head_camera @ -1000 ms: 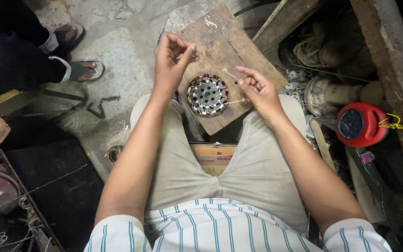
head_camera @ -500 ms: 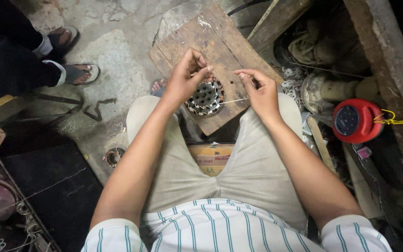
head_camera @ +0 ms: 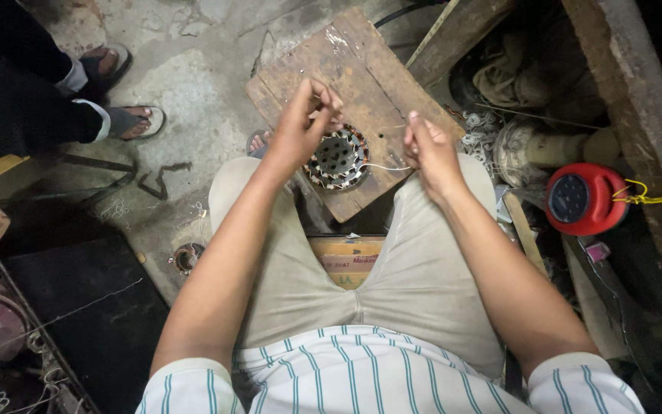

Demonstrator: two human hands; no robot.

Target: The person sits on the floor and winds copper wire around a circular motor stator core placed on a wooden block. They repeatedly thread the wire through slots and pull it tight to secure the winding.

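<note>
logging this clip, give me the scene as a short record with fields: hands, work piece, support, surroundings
left hand: left hand above the round metal stator with copper windings, fingertips pinched together
right hand: right hand beside the stator, pinching a thin pale wire that runs to it
support: worn brown wooden board resting on the person's knees
surroundings: red round reel case on the right; another person's sandalled feet at upper left on the concrete floor

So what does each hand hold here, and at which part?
The right hand pinches the free end of a thin pale wire from the round metal stator. The left hand pinches above its rim; what it holds cannot be told.
</note>
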